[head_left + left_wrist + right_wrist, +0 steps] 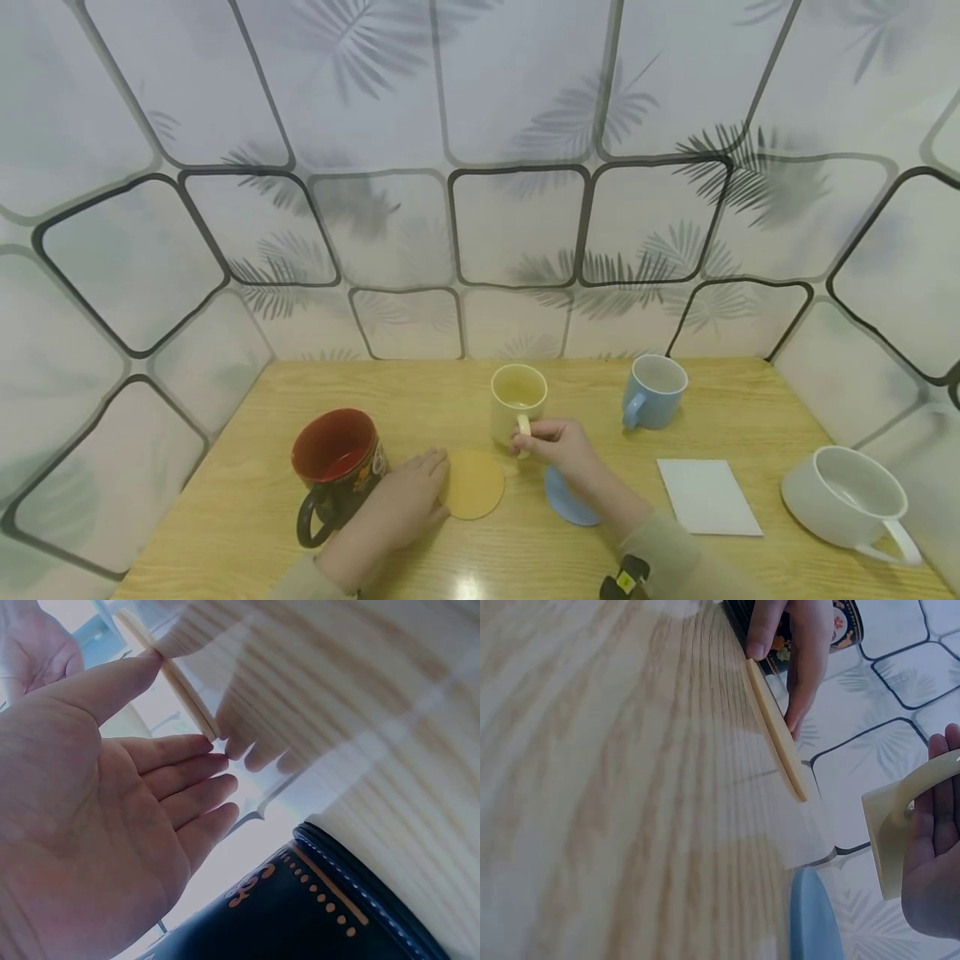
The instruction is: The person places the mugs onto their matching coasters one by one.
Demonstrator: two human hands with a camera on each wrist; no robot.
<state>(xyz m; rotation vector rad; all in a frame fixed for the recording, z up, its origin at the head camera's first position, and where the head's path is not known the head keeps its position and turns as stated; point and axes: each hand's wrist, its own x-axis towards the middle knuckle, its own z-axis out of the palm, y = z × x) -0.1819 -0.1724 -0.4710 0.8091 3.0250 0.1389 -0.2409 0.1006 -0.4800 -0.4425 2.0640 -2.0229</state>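
My left hand [408, 496] lies at the left side of a round yellow coaster [476, 485] on the wooden table. Thumb and index finger touch the coaster's rim, the other fingers fairly straight, as the left wrist view shows. With thumb and fingers, my right hand [566, 454] grips the handle of a pale yellow mug [502, 425]. The mug is upright, and in the right wrist view its base [881, 847] hangs above the tabletop. Below my right wrist lies a round blue coaster [567, 500], partly hidden by the hand.
A large dark mug with a red inside [337, 446] stands left, close beside my left hand. A light blue mug [656, 404] stands at the back right. A white square coaster [708, 497] and a wide white mug [832, 500] are at the right. Patterned curtains [517, 225] enclose the table.
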